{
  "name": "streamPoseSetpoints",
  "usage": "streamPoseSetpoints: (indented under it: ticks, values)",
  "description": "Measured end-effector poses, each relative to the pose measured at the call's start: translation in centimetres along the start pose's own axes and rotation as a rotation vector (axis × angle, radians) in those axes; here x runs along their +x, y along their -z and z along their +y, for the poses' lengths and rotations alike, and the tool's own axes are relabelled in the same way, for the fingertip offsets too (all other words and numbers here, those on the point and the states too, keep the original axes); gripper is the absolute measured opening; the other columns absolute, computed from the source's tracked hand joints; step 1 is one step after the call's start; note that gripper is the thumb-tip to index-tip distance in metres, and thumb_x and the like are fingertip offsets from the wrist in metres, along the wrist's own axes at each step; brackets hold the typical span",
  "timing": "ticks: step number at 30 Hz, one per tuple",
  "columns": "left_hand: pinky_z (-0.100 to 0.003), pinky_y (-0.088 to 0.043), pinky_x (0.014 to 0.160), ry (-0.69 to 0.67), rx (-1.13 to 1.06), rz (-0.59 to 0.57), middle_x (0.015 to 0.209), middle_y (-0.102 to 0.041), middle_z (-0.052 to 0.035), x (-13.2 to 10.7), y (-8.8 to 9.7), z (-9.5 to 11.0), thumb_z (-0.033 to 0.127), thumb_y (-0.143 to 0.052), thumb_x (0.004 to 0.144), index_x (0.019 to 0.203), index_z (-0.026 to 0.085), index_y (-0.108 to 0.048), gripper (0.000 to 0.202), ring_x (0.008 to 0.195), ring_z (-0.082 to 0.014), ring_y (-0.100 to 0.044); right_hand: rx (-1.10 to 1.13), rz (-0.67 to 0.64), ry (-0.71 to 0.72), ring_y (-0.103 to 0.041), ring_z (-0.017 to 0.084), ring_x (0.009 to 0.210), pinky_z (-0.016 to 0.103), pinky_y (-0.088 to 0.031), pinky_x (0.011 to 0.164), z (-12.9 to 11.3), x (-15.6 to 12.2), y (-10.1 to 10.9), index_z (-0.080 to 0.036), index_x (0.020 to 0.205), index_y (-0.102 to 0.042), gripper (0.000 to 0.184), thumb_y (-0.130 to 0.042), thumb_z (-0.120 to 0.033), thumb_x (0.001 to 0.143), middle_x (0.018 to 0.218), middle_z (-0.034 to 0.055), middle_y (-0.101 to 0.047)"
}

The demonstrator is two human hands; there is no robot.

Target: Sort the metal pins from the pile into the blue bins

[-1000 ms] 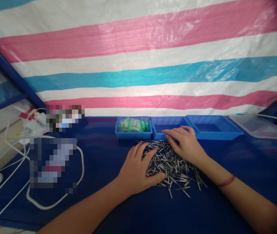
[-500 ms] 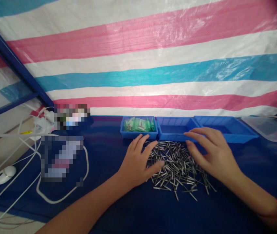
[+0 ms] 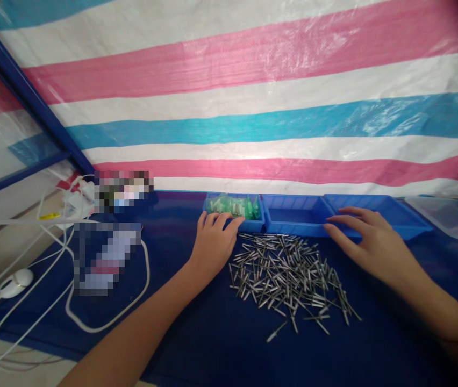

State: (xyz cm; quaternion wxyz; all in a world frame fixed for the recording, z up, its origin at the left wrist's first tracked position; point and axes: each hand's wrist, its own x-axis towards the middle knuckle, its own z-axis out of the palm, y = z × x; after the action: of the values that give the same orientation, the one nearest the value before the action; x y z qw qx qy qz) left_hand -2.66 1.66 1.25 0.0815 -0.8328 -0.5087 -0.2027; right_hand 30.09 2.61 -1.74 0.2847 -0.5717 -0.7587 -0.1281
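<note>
A loose heap of silvery blind rivets (image 3: 285,274) lies on the dark blue tabletop between my hands. Left of the heap, my left hand (image 3: 214,244) has its fingers apart at the front rim of a small blue bin (image 3: 253,226); whether they touch it I cannot tell. Inside that bin sit several green-tinted clear packets (image 3: 235,205) with small metal pieces in them. My right hand (image 3: 374,242) is open, fingers spread, above the table in front of the right-hand blue bin (image 3: 408,217). Nothing shows in its grasp.
A middle blue bin (image 3: 293,215) stands between the other two. At the far right is a clear plastic tray (image 3: 446,220). White cables (image 3: 146,263) and a white mouse-like device (image 3: 17,282) lie on the left. A striped plastic sheet (image 3: 229,129) hangs behind.
My left hand has moved off the heap, left and up to the packet bin. My right hand has shifted right, away from the rivets. One rivet now lies apart at the near edge.
</note>
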Motion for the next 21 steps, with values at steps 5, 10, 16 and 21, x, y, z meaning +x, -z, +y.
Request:
streamPoseSetpoints:
  ticks: [5, 10, 16, 21]
  values:
    - [-0.053, -0.025, 0.109, -0.001, -0.038, 0.026, 0.121, -0.057, -0.0064, 0.3, 0.6, 0.1, 0.024, -0.042, 0.094, 0.124, 0.026, -0.057, 0.033, 0.115, -0.0252, -0.047, 0.057, -0.029, -0.044, -0.059, 0.032, 0.104, 0.049, -0.046, 0.093, -0.2, 0.3, 0.7, -0.021, 0.102, -0.065, 0.033, -0.047, -0.045, 0.089, 0.111, 0.0153, -0.060]
    - [-0.056, -0.021, 0.111, -0.261, -0.267, -0.077, 0.138, -0.045, -0.0109, -2.7, 2.1, 3.9, 0.066, -0.052, 0.080, 0.135, 0.026, -0.047, 0.069, 0.132, -0.0336, -0.032, 0.129, 0.122, 0.018, -0.057, 0.031, 0.109, 0.052, -0.039, 0.101, -4.3, -0.7, 2.9, -0.021, 0.110, -0.061, 0.035, -0.050, -0.045, 0.087, 0.118, 0.0132, -0.059]
    - [-0.062, -0.023, 0.109, -0.487, -0.288, -0.214, 0.149, -0.034, -0.0048, -7.2, 0.9, 8.0, 0.056, -0.050, 0.086, 0.135, 0.039, -0.043, 0.053, 0.139, -0.0330, -0.025, 0.206, -0.257, 0.496, -0.030, 0.044, 0.134, 0.071, -0.013, 0.106, -8.9, -6.1, 3.5, -0.028, 0.140, -0.043, 0.088, -0.057, -0.072, 0.066, 0.144, 0.0119, -0.043]
    - [-0.067, -0.012, 0.110, -0.455, -0.308, -0.207, 0.146, -0.040, -0.0070, -6.0, 0.6, 7.3, 0.065, -0.042, 0.085, 0.138, 0.033, -0.043, 0.062, 0.141, -0.0365, -0.018, 0.209, -0.345, 0.495, -0.026, 0.046, 0.136, 0.074, -0.015, 0.103, -7.6, -7.1, 2.2, -0.022, 0.149, -0.028, 0.106, -0.054, -0.078, 0.062, 0.148, 0.0156, -0.036]
